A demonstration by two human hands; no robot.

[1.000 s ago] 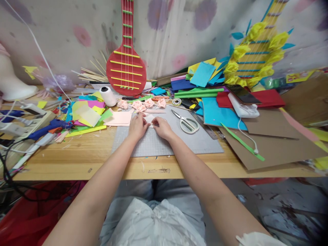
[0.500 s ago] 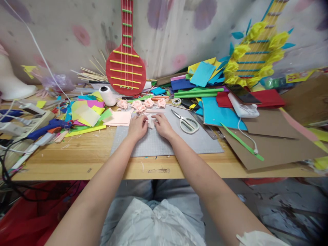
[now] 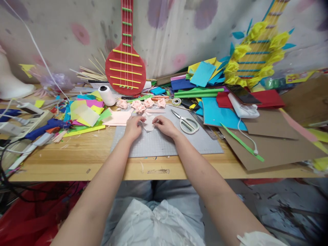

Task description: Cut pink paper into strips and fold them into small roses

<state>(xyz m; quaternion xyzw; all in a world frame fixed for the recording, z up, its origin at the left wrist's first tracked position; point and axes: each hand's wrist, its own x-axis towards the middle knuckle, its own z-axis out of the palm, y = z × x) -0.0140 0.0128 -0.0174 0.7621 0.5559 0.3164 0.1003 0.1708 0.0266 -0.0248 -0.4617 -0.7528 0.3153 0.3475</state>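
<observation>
Head view: the person's hands meet over a grey mat [image 3: 176, 145] on the wooden worktop [image 3: 77, 155], with a small piece of whitish paper [image 3: 149, 126] between them. The left hand [image 3: 134, 127] pinches the paper's left edge between thumb and fingers; the right hand [image 3: 166, 126] pinches its right edge near the top, fingers curled. The paper's lower end hangs free between the palms, over the middle-left part of the mat; whether it touches the mat cannot be told.

Just behind the paper lies a thin pink strip [image 3: 155, 111], and beyond it a row of crumpled pink flowers [image 3: 138, 106]. Pink sheets [image 3: 117, 118] lie beside the left hand, overlapping the mat's edge. A white spool [image 3: 107, 96] stands behind the sheets, tilted a little. To the right of the right hand, scissors [image 3: 189, 125] rest on the mat with the blades pointing away from the person, and a metal ruler [image 3: 204, 125] lies slantwise past them.

A red guitar [image 3: 125, 71] leans upright at the back; a yellow guitar [image 3: 252, 66] trimmed with flowers stands back right. Far left, a blue glue gun [image 3: 47, 128] lies by a power strip [image 3: 42, 120]. Brown cardboard [image 3: 271, 150] covers the right side, a green strip [image 3: 242, 142] across its left part.
</observation>
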